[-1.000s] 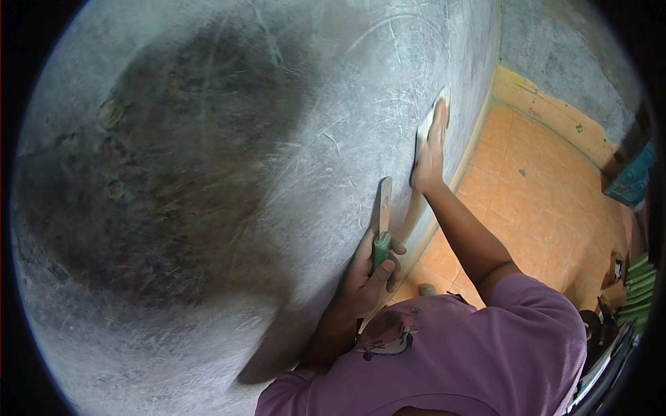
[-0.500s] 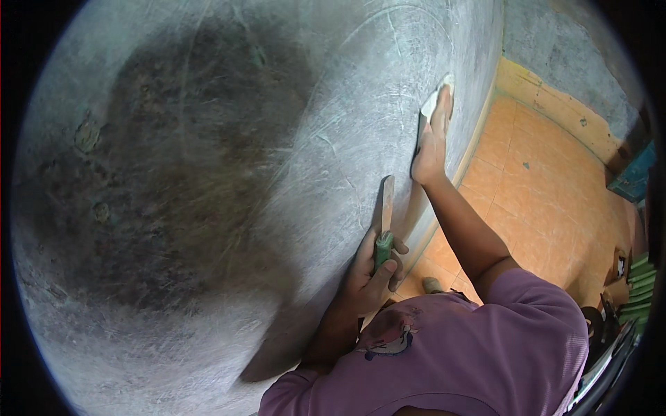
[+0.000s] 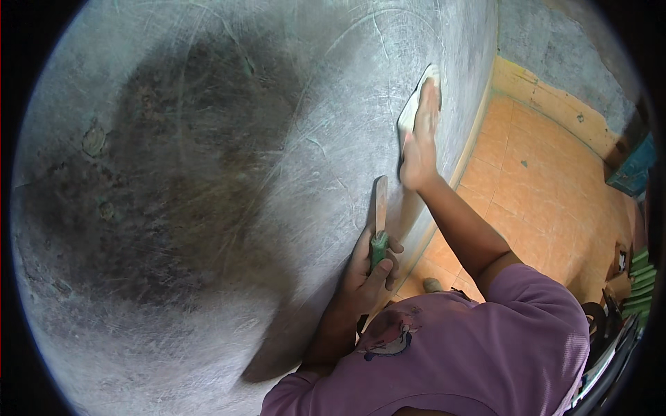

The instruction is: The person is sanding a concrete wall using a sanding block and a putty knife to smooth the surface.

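Note:
My left hand [image 3: 364, 270] is closed round the green handle [image 3: 379, 247] of a putty knife [image 3: 381, 208], its narrow flat blade pointing up beside the wall. My right hand [image 3: 421, 149] presses flat on a white sheet [image 3: 415, 111], perhaps sandpaper, holding it against the scratched grey wall [image 3: 340, 125]. The fingers lie close together along the sheet, and its left edge and top show past them. The side of the sheet that faces the wall is hidden.
A dark shadow covers the wall's left part, where a few chipped spots [image 3: 94, 139] show. Orange floor tiles [image 3: 527, 187] lie at the right, below a peeling wall [image 3: 555, 59]. A blue-green box [image 3: 633, 170] and green ridged things [image 3: 639, 284] stand at the right edge.
My right hand has slid the white sheet left and slightly up along the wall, and more of the sheet shows. The left hand with the putty knife has shifted only slightly left.

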Motion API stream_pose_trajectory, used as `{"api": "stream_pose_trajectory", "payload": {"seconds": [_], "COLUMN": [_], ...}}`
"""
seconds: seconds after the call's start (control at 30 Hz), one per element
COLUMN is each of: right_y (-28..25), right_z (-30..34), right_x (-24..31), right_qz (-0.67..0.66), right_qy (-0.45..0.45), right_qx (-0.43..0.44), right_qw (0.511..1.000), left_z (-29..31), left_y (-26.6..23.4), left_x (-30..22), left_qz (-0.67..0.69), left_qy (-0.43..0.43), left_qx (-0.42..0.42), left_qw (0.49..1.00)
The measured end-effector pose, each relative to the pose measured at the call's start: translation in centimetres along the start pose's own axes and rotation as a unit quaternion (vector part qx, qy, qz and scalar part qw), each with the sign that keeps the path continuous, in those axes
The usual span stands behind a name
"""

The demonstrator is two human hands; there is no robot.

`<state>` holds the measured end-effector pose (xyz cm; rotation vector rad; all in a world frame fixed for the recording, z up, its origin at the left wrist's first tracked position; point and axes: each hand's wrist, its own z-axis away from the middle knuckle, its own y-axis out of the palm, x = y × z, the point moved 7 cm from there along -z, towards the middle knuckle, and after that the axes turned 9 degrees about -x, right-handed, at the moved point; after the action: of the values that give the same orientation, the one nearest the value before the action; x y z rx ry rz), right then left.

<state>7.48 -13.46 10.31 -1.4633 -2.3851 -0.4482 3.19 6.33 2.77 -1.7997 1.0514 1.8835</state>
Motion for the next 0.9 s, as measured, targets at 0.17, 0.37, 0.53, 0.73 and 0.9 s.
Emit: {"api": "stream_pose_trajectory", "payload": {"seconds": [0.17,0.37,0.53,0.73,0.9], "right_y": [-1.1,-0.2,-0.3,-0.5,0.0], "right_z": [4.7,-0.3,3.4,0.2,-0.8], "right_x": [-1.3,-3.1,-0.2,-1.8,0.3], "right_qz": [-0.019,-0.006,-0.011,-0.017,-0.015], "right_qy": [-0.074,0.063,-0.047,-0.017,-0.026], "right_qx": [0.097,-0.027,0.057,0.006,0.004], "right_qw": [0.992,0.998,0.997,1.000,1.000], "left_z": [-0.5,0.0,0.0,0.0,-0.1], "left_y": [0.6,0.2,-0.1,0.4,-0.2], "left_x": [-0.6,-0.7,0.7,0.0,0.1], "left_qz": [0.006,-0.023,-0.005,-0.018,-0.029], "left_qy": [-0.008,-0.005,0.001,-0.021,0.011], "left_qx": [0.018,-0.001,0.012,0.013,0.010], "left_qw": [1.000,1.000,1.000,1.000,0.999]}}
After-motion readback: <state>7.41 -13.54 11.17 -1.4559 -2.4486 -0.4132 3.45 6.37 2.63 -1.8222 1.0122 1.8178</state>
